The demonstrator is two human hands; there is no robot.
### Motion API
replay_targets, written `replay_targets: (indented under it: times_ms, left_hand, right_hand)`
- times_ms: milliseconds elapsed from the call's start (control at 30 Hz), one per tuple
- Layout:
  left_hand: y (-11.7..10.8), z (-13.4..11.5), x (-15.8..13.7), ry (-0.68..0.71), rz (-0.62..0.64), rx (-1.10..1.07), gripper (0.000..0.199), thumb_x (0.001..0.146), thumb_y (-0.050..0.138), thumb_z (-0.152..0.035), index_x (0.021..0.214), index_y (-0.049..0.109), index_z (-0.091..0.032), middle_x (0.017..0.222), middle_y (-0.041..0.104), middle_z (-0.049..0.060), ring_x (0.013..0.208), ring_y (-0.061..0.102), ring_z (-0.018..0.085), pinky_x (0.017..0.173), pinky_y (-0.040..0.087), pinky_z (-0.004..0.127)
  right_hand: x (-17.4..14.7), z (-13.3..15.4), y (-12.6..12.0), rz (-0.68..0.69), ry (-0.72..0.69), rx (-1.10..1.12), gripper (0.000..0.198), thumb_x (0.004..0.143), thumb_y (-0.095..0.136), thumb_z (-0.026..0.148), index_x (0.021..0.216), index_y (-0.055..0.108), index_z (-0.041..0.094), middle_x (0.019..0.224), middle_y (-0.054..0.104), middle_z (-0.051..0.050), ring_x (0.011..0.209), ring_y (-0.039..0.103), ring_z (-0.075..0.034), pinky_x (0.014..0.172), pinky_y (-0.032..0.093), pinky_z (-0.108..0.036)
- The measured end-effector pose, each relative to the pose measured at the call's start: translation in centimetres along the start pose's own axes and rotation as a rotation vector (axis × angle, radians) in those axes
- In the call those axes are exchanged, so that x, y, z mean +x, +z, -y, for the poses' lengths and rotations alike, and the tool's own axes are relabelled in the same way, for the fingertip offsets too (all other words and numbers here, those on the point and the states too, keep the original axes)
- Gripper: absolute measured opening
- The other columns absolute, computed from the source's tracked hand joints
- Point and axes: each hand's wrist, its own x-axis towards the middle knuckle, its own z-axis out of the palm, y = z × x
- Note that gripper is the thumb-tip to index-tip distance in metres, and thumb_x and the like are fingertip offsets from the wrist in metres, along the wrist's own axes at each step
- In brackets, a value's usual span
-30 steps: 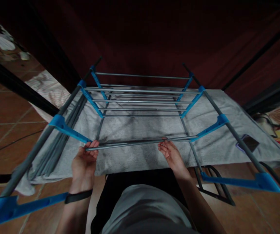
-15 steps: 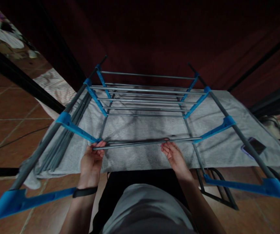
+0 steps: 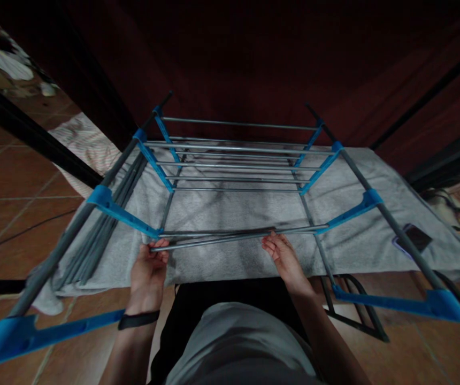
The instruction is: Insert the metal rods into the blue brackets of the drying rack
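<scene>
Holding a loose grey rod (image 3: 217,239) at centre frame, we are gripping its left end with the left hand (image 3: 148,272), fingers curled round it, beside the blue bracket (image 3: 123,214). The right hand (image 3: 284,258) is lying open-palmed under the rod, fingertips touching, steadying it level. The grey towel (image 3: 230,256) is lying below; a phone (image 3: 412,237) is lying well apart at right. Open floor (image 3: 13,192) is showing at left.

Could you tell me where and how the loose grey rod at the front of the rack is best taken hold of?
Probably near both ends, from below on the near side. The grey rod lies long, thin and almost level, its right end by the blue bracket, its left end free. The left hand cups that free end; the right hand touches it right of the middle, palm up.
</scene>
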Motion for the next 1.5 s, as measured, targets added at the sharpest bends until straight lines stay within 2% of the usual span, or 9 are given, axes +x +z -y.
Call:
replay_targets:
  times_ms: [400, 600, 800, 967, 1233, 1333, 1500]
  left_hand:
    - [0.0, 0.3, -0.6, 0.004, -0.003, -0.01, 0.04, 0.106, 0.032, -0.024, 0.072, 0.051, -0.016, 0.07, 0.064, 0.002, 0.062, 0.065, 0.009, 0.049, 0.047, 0.015]
    - [-0.5, 0.5, -0.1, -0.005, -0.003, -0.037, 0.037, 0.106, 0.035, -0.027, 0.075, 0.052, -0.016, 0.071, 0.063, 0.001, 0.062, 0.065, 0.009, 0.051, 0.048, 0.016]
    - [-1.0, 0.5, 0.3, -0.026, -0.03, -0.027, 0.038, 0.107, 0.03, -0.026, 0.076, 0.05, -0.016, 0.07, 0.063, 0.001, 0.06, 0.064, 0.009, 0.049, 0.047, 0.016]
    - [-1.1, 0.7, 0.2, -0.044, -0.057, -0.025, 0.038, 0.106, 0.029, -0.024, 0.076, 0.051, -0.016, 0.071, 0.063, 0.001, 0.06, 0.064, 0.01, 0.048, 0.047, 0.018]
    - [-1.1, 0.5, -0.4, -0.003, -0.079, 0.009, 0.022, 0.098, 0.039, -0.009, 0.084, 0.054, -0.017, 0.068, 0.062, -0.001, 0.056, 0.062, 0.01, 0.048, 0.047, 0.017]
    - [-1.1, 0.4, -0.5, -0.019, -0.075, -0.021, 0.022, 0.097, 0.038, -0.011, 0.084, 0.055, -0.017, 0.07, 0.063, 0.001, 0.058, 0.063, 0.011, 0.047, 0.048, 0.018]
    - [-1.4, 0.5, -0.3, -0.047, -0.064, -0.064, 0.033, 0.101, 0.031, -0.02, 0.085, 0.059, -0.014, 0.078, 0.068, 0.008, 0.068, 0.068, 0.015, 0.05, 0.051, 0.02]
  right_hand:
    - [0.1, 0.0, 0.0, -0.015, 0.014, 0.015, 0.035, 0.062, 0.091, 0.044, 0.075, 0.065, 0.024, 0.076, 0.072, 0.001, 0.075, 0.07, -0.016, 0.075, 0.058, -0.029]
    - [0.0, -0.2, 0.1, -0.014, 0.024, 0.022, 0.035, 0.063, 0.091, 0.044, 0.073, 0.064, 0.024, 0.074, 0.072, 0.0, 0.074, 0.07, -0.015, 0.074, 0.058, -0.029]
    - [0.0, -0.4, 0.2, -0.022, 0.027, 0.014, 0.035, 0.06, 0.092, 0.042, 0.07, 0.064, 0.024, 0.072, 0.071, 0.001, 0.073, 0.07, -0.016, 0.075, 0.058, -0.029]
    - [0.0, -0.4, -0.2, -0.007, 0.008, 0.007, 0.032, 0.061, 0.091, 0.04, 0.072, 0.066, 0.024, 0.078, 0.073, 0.001, 0.076, 0.071, -0.017, 0.077, 0.059, -0.031]
    - [0.1, 0.1, -1.1, -0.06, -0.048, 0.045, 0.025, 0.065, 0.088, 0.033, 0.076, 0.068, 0.024, 0.088, 0.073, 0.002, 0.08, 0.071, -0.016, 0.084, 0.059, -0.034]
    - [0.1, 0.4, -1.4, -0.068, -0.046, 0.05, 0.025, 0.066, 0.088, 0.033, 0.074, 0.066, 0.024, 0.085, 0.073, 0.001, 0.081, 0.071, -0.017, 0.086, 0.059, -0.036]
    - [0.2, 0.4, -1.7, -0.086, -0.054, 0.066, 0.029, 0.063, 0.091, 0.033, 0.073, 0.065, 0.024, 0.079, 0.071, 0.003, 0.077, 0.071, -0.016, 0.082, 0.061, -0.033]
